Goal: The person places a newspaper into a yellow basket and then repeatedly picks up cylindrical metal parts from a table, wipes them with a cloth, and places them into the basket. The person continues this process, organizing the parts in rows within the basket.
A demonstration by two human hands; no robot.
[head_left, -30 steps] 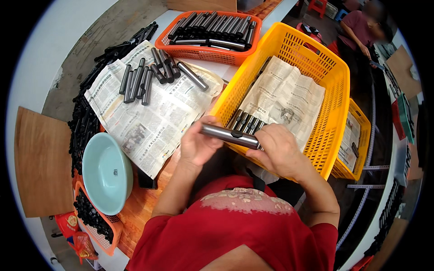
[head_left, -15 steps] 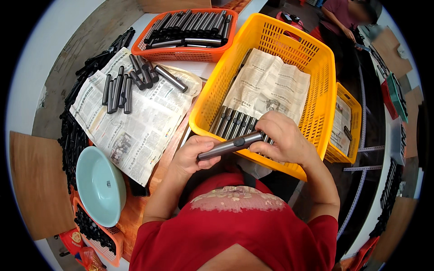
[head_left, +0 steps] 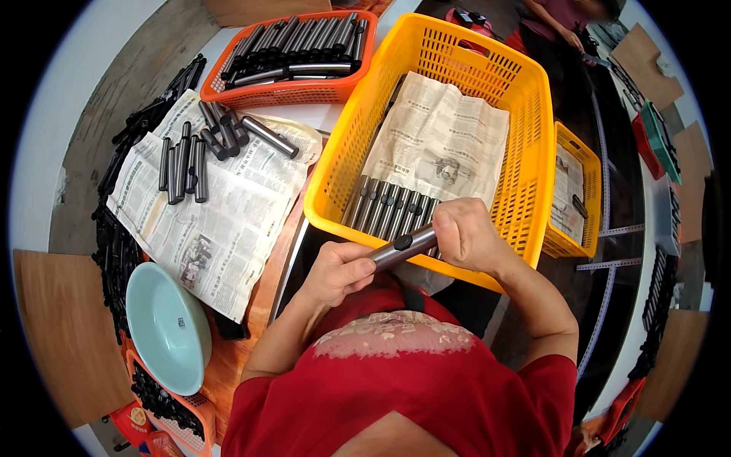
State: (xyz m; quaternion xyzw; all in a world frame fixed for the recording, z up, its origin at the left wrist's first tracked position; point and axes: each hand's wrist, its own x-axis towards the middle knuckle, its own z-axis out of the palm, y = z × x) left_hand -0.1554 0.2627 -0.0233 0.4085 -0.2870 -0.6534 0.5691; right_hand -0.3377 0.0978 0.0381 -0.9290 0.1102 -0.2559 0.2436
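Observation:
Between my hands is a dark steel rod [head_left: 402,247] with a round black recess in its side, tilted up toward the right. My left hand [head_left: 340,272] grips its lower left end, thumb along the top. Around the upper right end, the fingers of my right hand [head_left: 466,232] are closed, hiding that end. Just beyond the hands stands a yellow plastic basket [head_left: 324,199]. Inside it, a row of similar steel rods [head_left: 388,211] lies side by side on newspaper [head_left: 442,126]; my right hand covers part of the row.
More rods [head_left: 183,169] lie loose on a newspaper sheet [head_left: 228,221] at the left. An orange basket [head_left: 282,94] full of rods stands behind. A pale blue basin [head_left: 164,327] sits near left. Right of the yellow basket is another yellow basket [head_left: 567,242]; a person [head_left: 560,27] works at the far right.
My right hand's grip has changed to closed fingers around the rod's upper end. The rod has tilted a little more steeply. The whole view has shifted slightly.

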